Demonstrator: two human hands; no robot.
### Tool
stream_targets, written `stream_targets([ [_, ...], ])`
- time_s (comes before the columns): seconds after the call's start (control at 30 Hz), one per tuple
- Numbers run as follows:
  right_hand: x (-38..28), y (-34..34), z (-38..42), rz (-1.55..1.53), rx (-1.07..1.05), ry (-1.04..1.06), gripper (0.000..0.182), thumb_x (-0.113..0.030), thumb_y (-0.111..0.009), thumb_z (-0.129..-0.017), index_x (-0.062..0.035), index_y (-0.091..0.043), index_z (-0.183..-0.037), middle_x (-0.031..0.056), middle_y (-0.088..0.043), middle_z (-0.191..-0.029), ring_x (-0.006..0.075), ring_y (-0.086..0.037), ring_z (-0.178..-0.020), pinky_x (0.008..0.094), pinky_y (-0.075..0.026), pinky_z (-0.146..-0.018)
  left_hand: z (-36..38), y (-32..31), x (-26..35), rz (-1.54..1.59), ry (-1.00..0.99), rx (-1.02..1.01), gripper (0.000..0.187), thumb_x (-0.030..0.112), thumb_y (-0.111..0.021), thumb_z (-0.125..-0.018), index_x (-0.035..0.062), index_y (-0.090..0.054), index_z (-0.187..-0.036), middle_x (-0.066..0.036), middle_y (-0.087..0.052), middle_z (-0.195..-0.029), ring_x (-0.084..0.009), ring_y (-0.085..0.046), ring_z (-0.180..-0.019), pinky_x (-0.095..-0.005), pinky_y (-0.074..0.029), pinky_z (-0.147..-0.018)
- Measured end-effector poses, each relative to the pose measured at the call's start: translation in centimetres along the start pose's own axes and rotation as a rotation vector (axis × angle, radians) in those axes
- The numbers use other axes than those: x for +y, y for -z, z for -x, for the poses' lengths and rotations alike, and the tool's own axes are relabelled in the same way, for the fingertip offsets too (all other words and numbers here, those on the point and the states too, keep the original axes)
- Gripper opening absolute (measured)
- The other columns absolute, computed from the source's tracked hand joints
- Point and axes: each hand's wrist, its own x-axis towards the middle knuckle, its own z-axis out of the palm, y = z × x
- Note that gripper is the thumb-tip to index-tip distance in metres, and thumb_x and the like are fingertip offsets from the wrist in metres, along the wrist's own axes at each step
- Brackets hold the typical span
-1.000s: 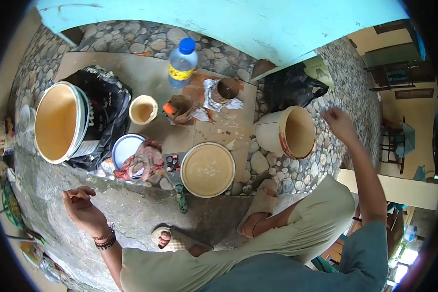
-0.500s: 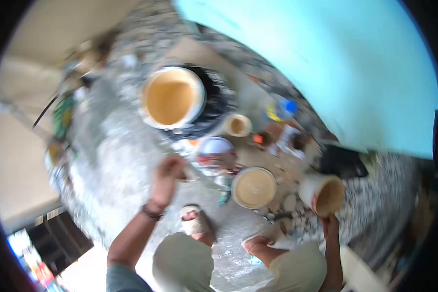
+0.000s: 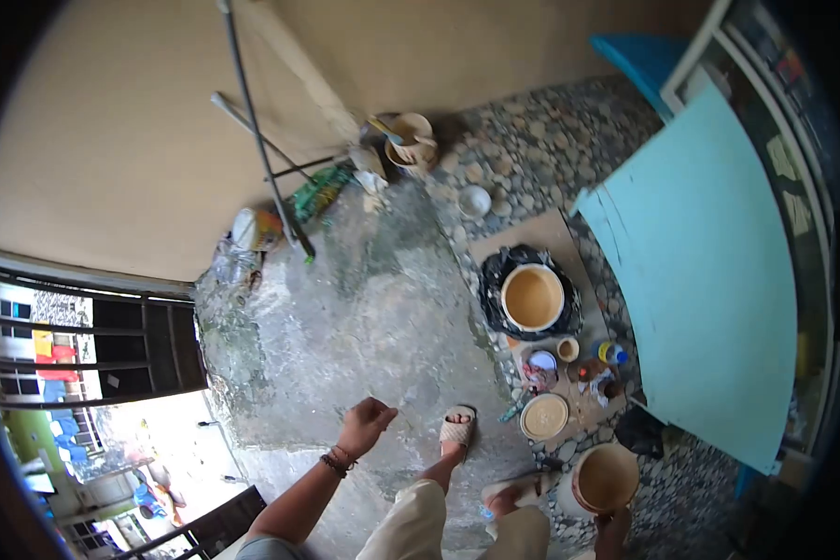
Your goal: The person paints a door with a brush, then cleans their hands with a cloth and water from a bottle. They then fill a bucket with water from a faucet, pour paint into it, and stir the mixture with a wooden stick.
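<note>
My left hand [image 3: 367, 427] hangs over the concrete floor, its fingers curled together; whether anything is pinched in them I cannot make out. At the lower right, my right hand [image 3: 612, 530] grips the rim of a white bucket [image 3: 609, 474], which is tilted with its mouth toward me and coated tan inside. Just beyond that bucket lies a round, tan-smeared lid or shallow tub [image 3: 544, 417]. Farther off, a larger tub [image 3: 532, 297] with tan contents stands on black plastic sheeting [image 3: 500, 322].
A small cup [image 3: 567, 349], a blue-capped bottle [image 3: 612, 353] and a purple-white container [image 3: 539, 370] stand on cardboard [image 3: 555, 233]. A turquoise panel [image 3: 700, 280] leans at the right. Poles [image 3: 257, 121] and buckets [image 3: 411, 140] are by the wall. A metal gate [image 3: 112, 345] is at left.
My view has swung left and up, bringing the wall and gate into sight. The tubs now appear farther right and smaller. My right hand keeps hold of the bucket.
</note>
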Motion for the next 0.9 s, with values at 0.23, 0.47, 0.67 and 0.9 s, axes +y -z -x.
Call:
stream_targets([
  [0.23, -24.6, -27.3, 2.2, -0.359, -0.404, 0.081, 0.023, -0.020, -0.058, -0.091, -0.0066, -0.050, -0.107, 0.0038, -0.056, -0.089, 0.0112, -0.055, -0.068, 0.0264, -0.046, -0.051, -6.4, 17.2, 15.3, 0.090, -0.425, 0.313, 0.019, 0.016, -0.069, -0.085, -0.0001, -0.062, -0.093, -0.008, -0.065, -0.079, -0.0113, -0.059, -0.071, -0.0268, -0.047, -0.066],
  [0.47, -43.6, -50.7, 7.6, -0.473, -0.782, 0.160, 0.022, -0.016, -0.064, -0.087, -0.0037, -0.050, -0.099, 0.0058, -0.057, -0.079, 0.0138, -0.053, -0.055, 0.0266, -0.044, -0.047, -15.2, 33.8, 35.7, -0.331, -1.007, 0.570, 0.021, 0.000, -0.058, -0.086, 0.0048, -0.062, -0.105, -0.010, -0.065, -0.092, -0.0209, -0.061, -0.069, -0.0311, -0.049, -0.061],
  [0.67, -53.8, -64.7, 10.4, -0.542, -0.904, 0.136, 0.024, -0.019, -0.065, -0.087, -0.0027, -0.050, -0.096, 0.0068, -0.058, -0.075, 0.0117, -0.054, -0.055, 0.0252, -0.042, -0.046, -24.3, 49.4, 47.8, -0.817, -1.180, 0.601, 0.032, -0.002, -0.058, -0.085, 0.0064, -0.059, -0.116, -0.010, -0.059, -0.124, -0.0282, -0.059, -0.110, -0.0352, -0.051, -0.089],
  [0.9, -59.1, -75.3, 10.8, -0.546, -0.945, 0.108, 0.023, -0.021, -0.064, -0.088, -0.0046, -0.053, -0.099, 0.0027, -0.057, -0.075, 0.0086, -0.052, -0.058, 0.0234, -0.039, -0.046, -32.3, 56.4, 55.9, -1.469, -1.408, 0.308, 0.053, 0.011, -0.066, -0.081, 0.0156, -0.052, -0.132, -0.007, -0.045, -0.142, -0.0256, -0.039, -0.133, -0.0411, -0.035, -0.111],
])
